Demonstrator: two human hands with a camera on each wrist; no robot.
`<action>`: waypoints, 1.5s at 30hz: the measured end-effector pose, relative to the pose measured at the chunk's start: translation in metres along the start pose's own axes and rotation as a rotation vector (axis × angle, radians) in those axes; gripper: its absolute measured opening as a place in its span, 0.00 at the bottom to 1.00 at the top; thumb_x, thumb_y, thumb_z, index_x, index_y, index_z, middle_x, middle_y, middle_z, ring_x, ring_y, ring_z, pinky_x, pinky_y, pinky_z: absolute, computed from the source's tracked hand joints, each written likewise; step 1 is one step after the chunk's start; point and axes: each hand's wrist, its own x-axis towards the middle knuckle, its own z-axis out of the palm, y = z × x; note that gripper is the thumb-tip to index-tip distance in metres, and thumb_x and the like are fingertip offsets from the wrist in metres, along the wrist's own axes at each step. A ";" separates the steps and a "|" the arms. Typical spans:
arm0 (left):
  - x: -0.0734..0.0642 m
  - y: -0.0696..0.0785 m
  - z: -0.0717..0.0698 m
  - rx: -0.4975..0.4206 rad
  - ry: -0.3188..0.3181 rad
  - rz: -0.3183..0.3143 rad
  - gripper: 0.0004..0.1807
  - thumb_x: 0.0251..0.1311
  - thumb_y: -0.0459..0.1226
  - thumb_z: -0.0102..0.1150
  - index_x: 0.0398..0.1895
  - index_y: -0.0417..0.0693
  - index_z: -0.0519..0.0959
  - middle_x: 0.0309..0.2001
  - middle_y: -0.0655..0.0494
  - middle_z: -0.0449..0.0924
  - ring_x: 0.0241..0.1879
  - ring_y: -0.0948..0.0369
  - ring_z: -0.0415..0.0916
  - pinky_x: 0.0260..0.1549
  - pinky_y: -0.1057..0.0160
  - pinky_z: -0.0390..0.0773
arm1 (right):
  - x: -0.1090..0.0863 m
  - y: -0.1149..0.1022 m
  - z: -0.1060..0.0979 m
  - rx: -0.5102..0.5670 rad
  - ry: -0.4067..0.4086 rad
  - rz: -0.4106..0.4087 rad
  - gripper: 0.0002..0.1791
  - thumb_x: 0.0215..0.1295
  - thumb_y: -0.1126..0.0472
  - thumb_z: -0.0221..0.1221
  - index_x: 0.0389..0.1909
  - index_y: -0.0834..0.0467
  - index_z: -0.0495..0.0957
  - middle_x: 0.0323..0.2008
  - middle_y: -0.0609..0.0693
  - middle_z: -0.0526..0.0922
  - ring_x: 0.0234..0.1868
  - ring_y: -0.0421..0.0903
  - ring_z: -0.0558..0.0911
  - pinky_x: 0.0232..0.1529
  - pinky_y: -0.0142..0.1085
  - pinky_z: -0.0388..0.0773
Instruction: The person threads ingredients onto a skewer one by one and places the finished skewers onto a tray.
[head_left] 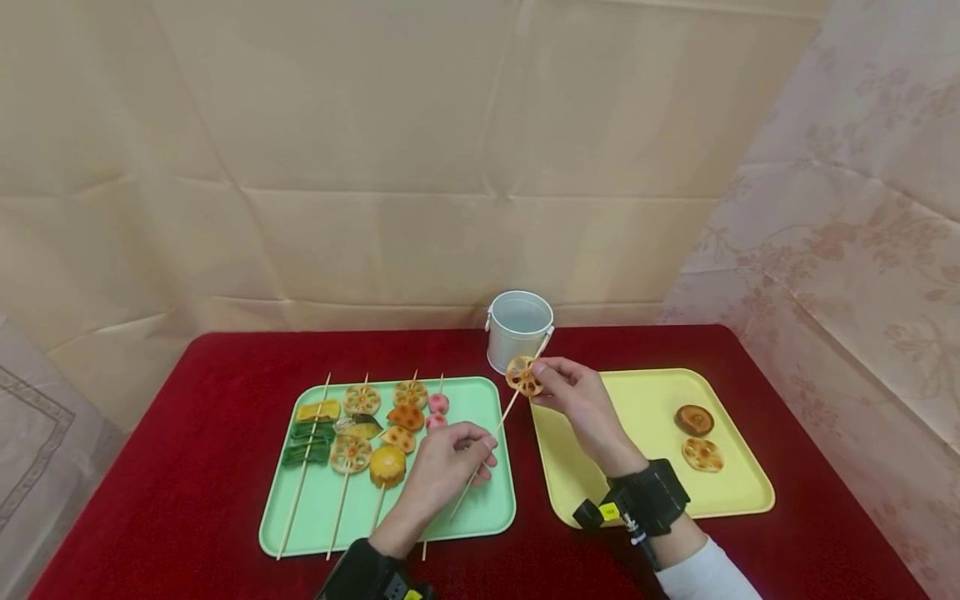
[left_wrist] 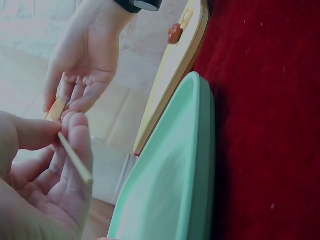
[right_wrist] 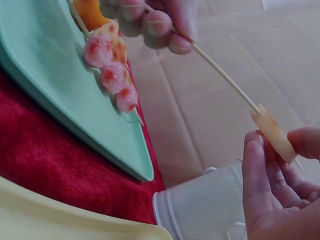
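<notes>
My left hand pinches a thin wooden skewer between thumb and fingers, over the right part of the green tray. At the skewer's upper end, my right hand pinches a browned lotus root slice by its edge. In the right wrist view the skewer runs into the lotus root slice, and its tip shows on the far side. Several filled skewers lie on the green tray, among them one with pink balls, partly hidden by my left hand in the head view.
A yellow tray at the right bears a round brown mushroom-like piece and another lotus root slice. Behind the hands stands a white metal bucket. Red cloth covers the table, with a beige curtain behind.
</notes>
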 end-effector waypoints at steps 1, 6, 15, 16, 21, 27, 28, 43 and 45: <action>0.000 0.000 0.001 -0.010 0.009 -0.003 0.11 0.71 0.33 0.61 0.40 0.29 0.83 0.26 0.51 0.85 0.23 0.61 0.82 0.24 0.64 0.84 | -0.001 0.000 0.000 -0.009 -0.006 -0.001 0.22 0.77 0.54 0.60 0.58 0.70 0.77 0.49 0.60 0.85 0.46 0.47 0.86 0.49 0.36 0.84; 0.001 0.001 0.003 -0.033 0.043 -0.013 0.12 0.71 0.34 0.61 0.41 0.29 0.84 0.27 0.49 0.85 0.23 0.62 0.81 0.24 0.64 0.84 | -0.004 0.003 0.004 -0.055 -0.028 0.005 0.22 0.76 0.53 0.60 0.57 0.68 0.79 0.48 0.58 0.85 0.46 0.48 0.84 0.50 0.35 0.83; 0.003 0.003 0.003 -0.068 0.074 -0.015 0.11 0.71 0.32 0.61 0.43 0.28 0.84 0.26 0.50 0.85 0.22 0.64 0.80 0.24 0.65 0.83 | -0.009 0.006 0.014 -0.067 -0.085 0.002 0.19 0.75 0.56 0.62 0.54 0.68 0.81 0.43 0.54 0.85 0.41 0.46 0.83 0.49 0.36 0.82; 0.003 0.003 0.003 -0.068 0.080 -0.011 0.11 0.71 0.33 0.62 0.42 0.28 0.84 0.26 0.49 0.85 0.22 0.64 0.80 0.24 0.65 0.83 | -0.009 0.006 0.015 -0.064 -0.090 -0.002 0.18 0.75 0.57 0.62 0.53 0.68 0.81 0.42 0.54 0.86 0.40 0.46 0.83 0.48 0.35 0.82; 0.003 0.004 0.003 -0.067 0.105 -0.001 0.11 0.70 0.33 0.63 0.42 0.29 0.85 0.26 0.48 0.86 0.21 0.63 0.80 0.23 0.65 0.83 | -0.012 0.008 0.019 -0.076 -0.117 -0.006 0.18 0.75 0.58 0.62 0.53 0.70 0.81 0.41 0.53 0.86 0.40 0.45 0.83 0.46 0.35 0.82; 0.002 0.004 0.003 -0.059 0.122 -0.004 0.12 0.70 0.36 0.64 0.42 0.31 0.85 0.27 0.46 0.86 0.21 0.62 0.80 0.23 0.64 0.83 | -0.015 0.008 0.022 -0.103 -0.155 -0.021 0.18 0.75 0.58 0.62 0.53 0.70 0.81 0.43 0.55 0.86 0.42 0.47 0.83 0.46 0.36 0.82; 0.002 0.004 0.003 -0.058 0.125 -0.005 0.13 0.70 0.36 0.65 0.43 0.31 0.85 0.27 0.46 0.86 0.21 0.62 0.80 0.23 0.64 0.83 | -0.016 0.008 0.023 -0.106 -0.160 -0.025 0.18 0.74 0.58 0.62 0.53 0.69 0.81 0.43 0.55 0.86 0.42 0.47 0.83 0.46 0.36 0.82; 0.001 0.001 -0.001 -0.066 0.121 -0.006 0.13 0.70 0.35 0.65 0.43 0.29 0.85 0.27 0.48 0.86 0.21 0.63 0.80 0.24 0.65 0.83 | -0.008 0.000 -0.011 -0.285 -0.132 -0.068 0.20 0.75 0.54 0.60 0.54 0.69 0.81 0.42 0.57 0.85 0.45 0.56 0.84 0.48 0.38 0.82; 0.000 0.001 -0.001 -0.073 0.118 -0.004 0.13 0.70 0.34 0.65 0.43 0.28 0.85 0.27 0.47 0.86 0.21 0.63 0.80 0.24 0.65 0.83 | -0.009 -0.001 -0.023 -0.343 -0.126 -0.090 0.20 0.75 0.56 0.60 0.54 0.69 0.80 0.42 0.57 0.85 0.44 0.54 0.84 0.48 0.37 0.82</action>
